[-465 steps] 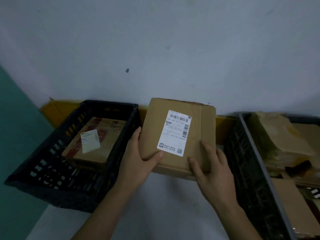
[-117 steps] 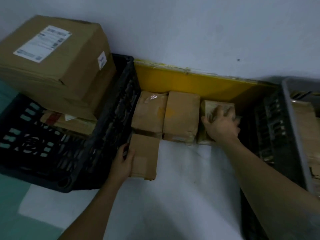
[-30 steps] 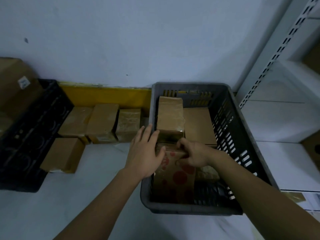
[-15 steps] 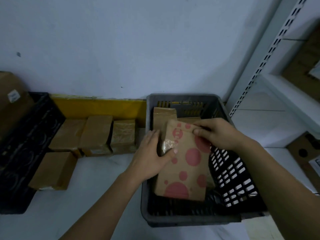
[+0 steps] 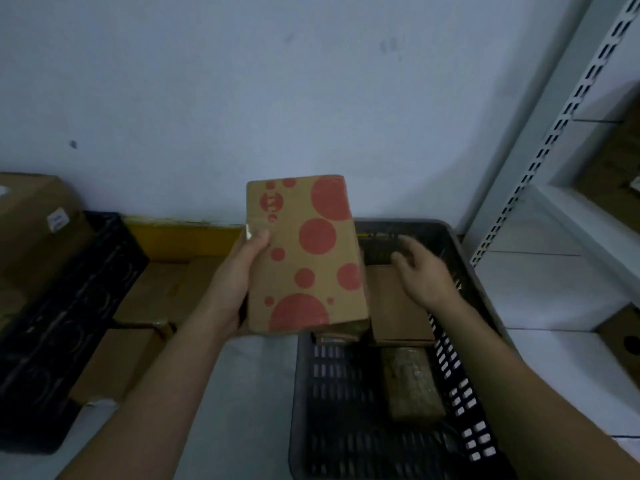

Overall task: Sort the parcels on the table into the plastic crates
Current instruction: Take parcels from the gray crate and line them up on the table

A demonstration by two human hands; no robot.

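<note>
The brown cardboard parcel with red dots [image 5: 304, 254], half a second ago low in the grey plastic crate [image 5: 485, 306] under both hands, is now raised above its left rim, gripped by the left hand [image 5: 239, 282] alone. The right hand [image 5: 424, 275] has let go, fingers loose, over the crate. Judgement: the parcel is being re-sorted. The crate holds flat brown boxes [image 5: 394, 306] and a taped packet [image 5: 412, 386]. The black plastic crate [image 5: 69, 306] at left holds a large carton [image 5: 31, 216].
</note>
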